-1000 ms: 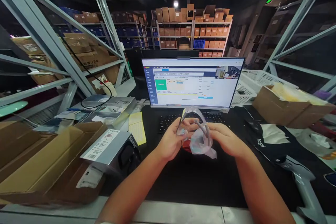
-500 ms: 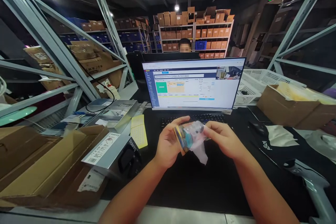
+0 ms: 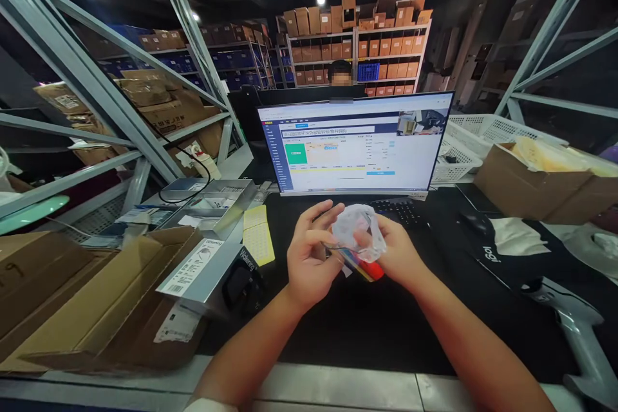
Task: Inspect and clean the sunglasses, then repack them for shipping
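Observation:
In front of the monitor, both hands hold a small clear plastic bag (image 3: 355,222) over the black desk mat. My right hand (image 3: 398,254) is closed around the bag's right side, its thumb pressed into the crumpled plastic. At the bag's left edge, my left hand (image 3: 313,261) pinches with thumb and index finger, other fingers raised. A thin dark edge or cord shows at that pinch. Under the plastic is a colourful piece (image 3: 369,269) with red, yellow and blue; its kind cannot be made out, and the fingers partly hide it.
A monitor (image 3: 357,148) and keyboard (image 3: 398,209) stand ahead. Left are an open cardboard box (image 3: 62,328), a grey Wakening box (image 3: 207,270) and yellow label sheets (image 3: 259,235). Right are a barcode scanner (image 3: 570,318), mouse (image 3: 476,224) and brown carton (image 3: 526,190). A person sits behind the monitor.
The bag and its contents have turned over in my hands; the red part now shows at lower right. My left hand's grip has shifted to a fingertip pinch. The view has tilted slightly.

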`<state>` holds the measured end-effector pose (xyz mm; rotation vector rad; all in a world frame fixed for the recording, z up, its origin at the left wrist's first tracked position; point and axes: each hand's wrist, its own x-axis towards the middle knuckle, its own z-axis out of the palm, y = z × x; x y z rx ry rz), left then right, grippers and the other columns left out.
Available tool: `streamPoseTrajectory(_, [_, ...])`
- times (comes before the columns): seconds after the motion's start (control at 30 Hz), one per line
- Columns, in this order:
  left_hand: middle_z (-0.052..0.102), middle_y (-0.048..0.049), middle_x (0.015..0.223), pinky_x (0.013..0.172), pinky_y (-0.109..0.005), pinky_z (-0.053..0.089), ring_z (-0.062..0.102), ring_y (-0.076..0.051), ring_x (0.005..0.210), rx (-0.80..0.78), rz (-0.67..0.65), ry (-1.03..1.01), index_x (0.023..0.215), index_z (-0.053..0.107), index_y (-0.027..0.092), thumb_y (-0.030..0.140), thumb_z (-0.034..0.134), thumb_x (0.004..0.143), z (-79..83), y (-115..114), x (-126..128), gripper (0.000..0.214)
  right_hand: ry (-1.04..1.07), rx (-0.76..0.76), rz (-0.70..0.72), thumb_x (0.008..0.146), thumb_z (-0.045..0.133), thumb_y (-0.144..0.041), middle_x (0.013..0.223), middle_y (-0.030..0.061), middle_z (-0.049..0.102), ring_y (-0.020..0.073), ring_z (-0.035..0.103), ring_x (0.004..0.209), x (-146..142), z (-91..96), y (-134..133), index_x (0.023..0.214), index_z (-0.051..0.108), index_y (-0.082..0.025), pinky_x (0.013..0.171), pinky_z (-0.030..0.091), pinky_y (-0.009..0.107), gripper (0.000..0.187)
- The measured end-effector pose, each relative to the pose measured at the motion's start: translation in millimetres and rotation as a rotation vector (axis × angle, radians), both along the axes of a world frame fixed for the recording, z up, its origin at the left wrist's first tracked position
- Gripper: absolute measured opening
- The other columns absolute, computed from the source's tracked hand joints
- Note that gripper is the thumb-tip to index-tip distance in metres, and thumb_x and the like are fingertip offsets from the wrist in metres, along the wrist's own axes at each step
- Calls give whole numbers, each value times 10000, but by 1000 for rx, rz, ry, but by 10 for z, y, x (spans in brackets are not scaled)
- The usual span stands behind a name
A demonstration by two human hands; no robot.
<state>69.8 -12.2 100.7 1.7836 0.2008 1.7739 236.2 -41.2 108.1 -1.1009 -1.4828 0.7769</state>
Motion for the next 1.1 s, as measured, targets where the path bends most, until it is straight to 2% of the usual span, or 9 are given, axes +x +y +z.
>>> streamPoseTrajectory(0.1, [534, -47, 1388, 1064, -462, 519, 602, -314, 1280, 37, -19, -15, 926, 636, 214, 7, 770, 748, -33, 11, 15, 304, -59, 88, -50, 912, 601, -419, 747, 18, 645, 160, 547, 681, -31, 7, -17, 823, 666, -179, 643, 430, 279, 264])
streamPoseTrajectory(0.17, [545, -51, 1386, 1075, -485, 506, 602, -320, 1278, -33, -56, -25, 956, 658, 222, 31, 780, 750, -36, 41, 14, 306, -125, 114, -29, 923, 586, -429, 729, 21, 645, 164, 553, 687, -15, 22, -36, 761, 658, -176, 648, 425, 280, 309])
streamPoseTrajectory(0.37, [677, -58, 1246, 988, -512, 551, 674, -325, 1164, -588, -400, -113, 966, 687, 233, 250, 865, 715, 84, 136, -35, 308, -228, 32, -45, 929, 535, -441, 647, 13, 586, 156, 522, 638, 78, 96, -88, 629, 576, -172, 604, 379, 274, 405])
streamPoseTrajectory(0.47, [697, -47, 1232, 983, -488, 551, 691, -311, 1132, -755, -433, -119, 930, 700, 223, 206, 881, 677, 116, 145, -45, 311, -238, -19, -44, 923, 519, -412, 610, 2, 540, 146, 491, 609, 68, 136, -131, 608, 542, -174, 580, 343, 273, 396])
streamPoseTrajectory(0.67, [660, -77, 1301, 999, -379, 540, 664, -267, 1160, -644, -372, -18, 1002, 746, 224, 186, 887, 659, 69, 146, -44, 372, -195, 64, 158, 973, 467, -406, 652, 15, 584, 148, 525, 646, 207, 229, -209, 646, 592, -174, 640, 382, 283, 420])
streamPoseTrajectory(0.8, [601, -86, 1331, 1000, -413, 546, 657, -294, 1168, -538, -480, 192, 1008, 764, 242, 159, 856, 707, 78, 137, -100, 326, -26, 52, 69, 955, 510, -447, 640, 10, 576, 149, 528, 644, 484, 284, -174, 671, 604, -179, 646, 408, 280, 401])
streamPoseTrajectory(0.9, [545, -94, 1379, 1053, -466, 513, 595, -342, 1270, -419, -617, 360, 1014, 773, 272, 130, 830, 738, 65, 103, -96, 315, -174, -171, 210, 861, 656, -457, 686, 3, 600, 141, 522, 650, 576, 309, -162, 761, 650, -166, 620, 405, 265, 308])
streamPoseTrajectory(0.97, [512, -104, 1413, 1079, -506, 490, 577, -361, 1292, -353, -640, 429, 1034, 776, 285, 126, 828, 740, 38, 71, -64, 339, -325, -315, 348, 821, 700, -429, 708, 2, 624, 134, 521, 640, 565, 312, -159, 802, 678, -157, 598, 399, 255, 274])
streamPoseTrajectory(1.1, [442, -106, 1504, 1162, -557, 387, 468, -382, 1396, -296, -590, 460, 1071, 772, 301, 140, 815, 760, -20, 24, 10, 353, -526, -331, 355, 795, 649, -235, 641, -16, 616, 110, 493, 581, 485, 279, -133, 690, 664, -157, 545, 352, 235, 132])
